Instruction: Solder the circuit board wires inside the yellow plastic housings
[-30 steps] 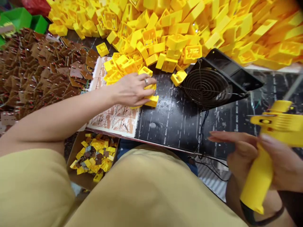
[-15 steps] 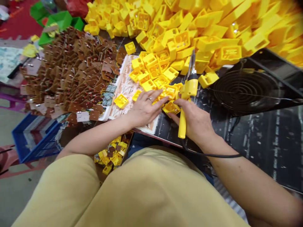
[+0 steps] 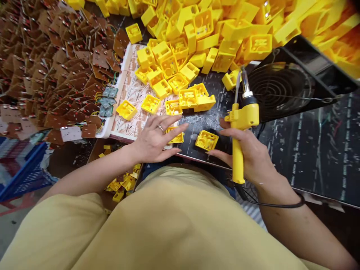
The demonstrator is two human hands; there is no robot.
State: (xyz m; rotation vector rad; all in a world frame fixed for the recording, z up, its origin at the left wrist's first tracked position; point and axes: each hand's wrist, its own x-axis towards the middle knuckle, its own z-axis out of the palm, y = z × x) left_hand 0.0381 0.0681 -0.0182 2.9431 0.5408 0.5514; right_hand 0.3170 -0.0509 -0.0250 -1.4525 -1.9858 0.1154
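Observation:
My right hand [image 3: 247, 157] is closed round the yellow handle of a soldering gun [image 3: 240, 123], its metal tip pointing up and away; the fingertips reach toward a yellow plastic housing [image 3: 206, 140] lying open side up on the black mat [image 3: 309, 150]. My left hand [image 3: 157, 137] lies with fingers spread over another yellow housing [image 3: 176, 135] at the mat's near edge. A ring shows on that hand. Several more yellow housings [image 3: 168, 80] lie just beyond both hands.
A huge heap of yellow housings [image 3: 239, 22] fills the back. Brown circuit boards [image 3: 56, 63] are piled at the left. A black fan [image 3: 278, 88] stands at the right. A box of small parts [image 3: 123, 183] sits below the table edge; a blue crate [image 3: 19, 168] lies left.
Both hands drew back toward me from the cluster of housings. One housing now lies alone by my right fingers, another under my left hand. The soldering gun came along, upright.

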